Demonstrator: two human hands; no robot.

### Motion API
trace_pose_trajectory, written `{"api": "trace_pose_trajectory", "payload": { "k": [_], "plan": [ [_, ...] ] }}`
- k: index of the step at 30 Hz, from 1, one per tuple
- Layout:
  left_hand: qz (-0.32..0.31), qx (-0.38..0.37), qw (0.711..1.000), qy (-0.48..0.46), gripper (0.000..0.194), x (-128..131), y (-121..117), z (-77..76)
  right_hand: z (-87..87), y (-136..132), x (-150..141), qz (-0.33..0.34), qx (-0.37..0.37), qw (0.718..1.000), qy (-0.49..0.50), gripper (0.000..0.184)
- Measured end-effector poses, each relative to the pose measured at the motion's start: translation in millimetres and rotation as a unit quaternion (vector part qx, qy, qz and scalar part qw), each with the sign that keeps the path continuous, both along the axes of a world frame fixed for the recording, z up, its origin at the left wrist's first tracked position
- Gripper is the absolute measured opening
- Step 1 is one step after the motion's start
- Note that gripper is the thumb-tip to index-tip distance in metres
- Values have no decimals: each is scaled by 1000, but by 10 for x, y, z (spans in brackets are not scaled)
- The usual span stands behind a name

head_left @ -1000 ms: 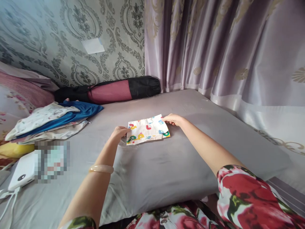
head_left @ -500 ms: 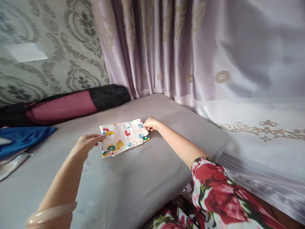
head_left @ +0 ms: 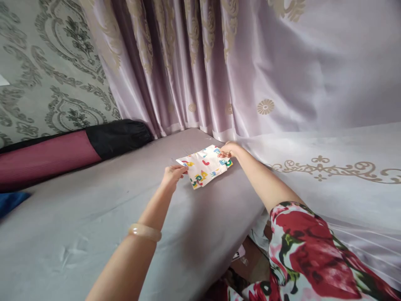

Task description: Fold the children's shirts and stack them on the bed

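A folded white cloth [head_left: 206,165] with a print of colourful letters and figures is stretched between both hands, over the far part of the grey bed. My left hand [head_left: 173,173] pinches its left edge between thumb and fingers. At the opposite end, my right hand [head_left: 230,149] grips the upper right corner with curled fingers. Several layers show along the lower edge, slightly out of line with one another. Whether it is a garment or a plain piece of fabric I cannot tell.
The bed's grey sheet [head_left: 103,209] spreads under the hands. A long pink and black bag [head_left: 72,150] lies along the wall. Blue fabric [head_left: 12,202] shows at the left edge. Lilac curtains [head_left: 188,75] hang behind, and small items [head_left: 239,253] sit below the bed's near edge.
Both hands have carried the cloth to the right and farther toward the curtain corner, still gripping it. The view has swung left to right, so less blue fabric shows.
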State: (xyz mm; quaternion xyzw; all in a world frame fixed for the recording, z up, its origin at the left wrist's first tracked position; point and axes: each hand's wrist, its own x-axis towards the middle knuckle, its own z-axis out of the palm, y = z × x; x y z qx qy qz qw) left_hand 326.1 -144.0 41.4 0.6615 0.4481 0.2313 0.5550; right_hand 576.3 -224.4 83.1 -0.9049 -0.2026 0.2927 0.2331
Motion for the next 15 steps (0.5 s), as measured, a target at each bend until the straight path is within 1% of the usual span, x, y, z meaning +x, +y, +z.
{"api": "trace_pose_trajectory", "payload": {
  "k": [2, 5, 8, 11, 15],
  "plan": [
    [-12, -13, 1000, -20, 24, 256, -80, -67, -14, -78, 230, -23, -10, 1000, -14, 10],
    [-19, -39, 998, -46, 25, 588, -162, -181, -96, -157, 498, -52, -20, 998, -36, 11],
    [-13, -75, 996, -54, 18, 838, -200, -280, -208, -200, 689, -65, -24, 996, -56, 14],
    [-10, -86, 995, -55, 11, 997, -212, -349, -299, -220, 829, -66, -23, 994, -82, 17],
    [-13, -100, 993, -54, 10, 1096, -213, -434, -365, -220, 929, -57, -20, 990, -129, 20]
  ]
}}
